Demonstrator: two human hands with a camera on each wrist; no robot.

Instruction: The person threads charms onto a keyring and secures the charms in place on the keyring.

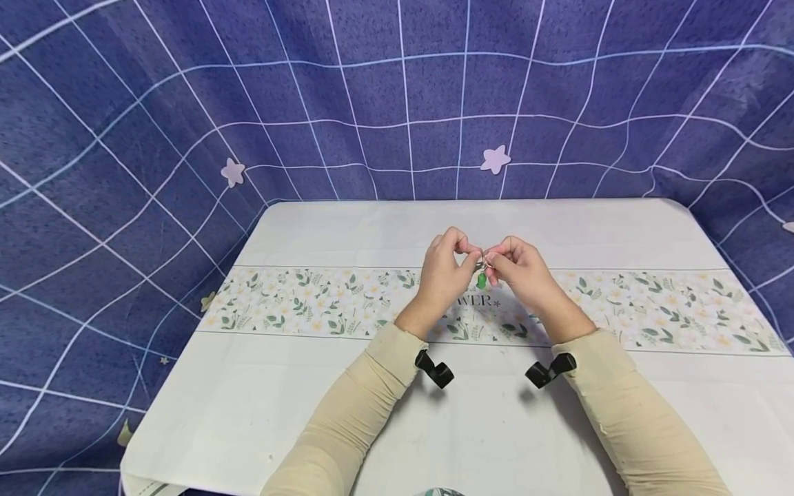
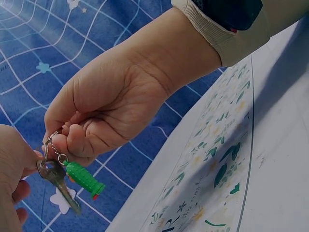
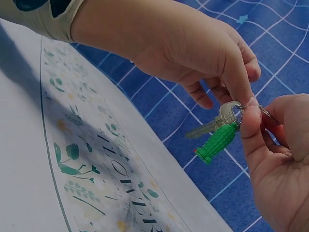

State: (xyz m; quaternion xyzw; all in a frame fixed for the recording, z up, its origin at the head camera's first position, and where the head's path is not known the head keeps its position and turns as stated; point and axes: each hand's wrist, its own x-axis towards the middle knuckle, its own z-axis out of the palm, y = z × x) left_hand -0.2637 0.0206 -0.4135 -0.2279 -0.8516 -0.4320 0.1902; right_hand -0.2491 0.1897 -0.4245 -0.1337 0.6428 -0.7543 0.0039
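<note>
Left hand (image 1: 443,274) and right hand (image 1: 520,272) above bench (image 1: 267,399), fingers of both pinching metal ring (image 3: 270,116) between them. Key (image 2: 59,184) and knobbly green charm (image 2: 84,178) dangle from it, side by side.

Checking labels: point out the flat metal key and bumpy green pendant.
Flat metal key (image 2: 61,184), left wrist view: upper blade.
Bumpy green pendant (image 3: 218,141), right wrist view: middle of its body.
</note>
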